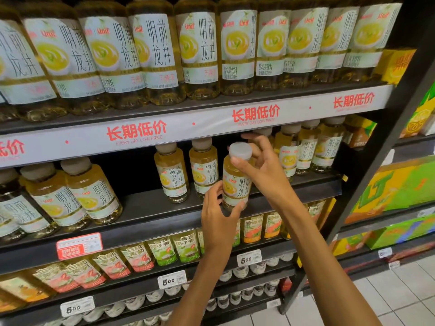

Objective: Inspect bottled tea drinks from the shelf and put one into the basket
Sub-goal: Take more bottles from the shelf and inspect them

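Holding one small tea bottle (236,182) up off the middle shelf (150,208) for a look at its label.

The left hand (217,217) cups the bottle's lower half, thumb and fingers curled round the base, while the right hand (263,165) pinches the neck just under the pale cap (240,150), its upper fingers spread loosely; how tight that pinch is I cannot quite tell. The bottle stands nearly upright, clear of the shelf and just in front of the row of matching bottles (186,170) behind it. To inspect it well, I would keep the lower grip firm and turn the bottle slowly with the top hand, so the label comes round without the arms nudging the neighbours. The basket is not in view, so its place should be found before letting go.
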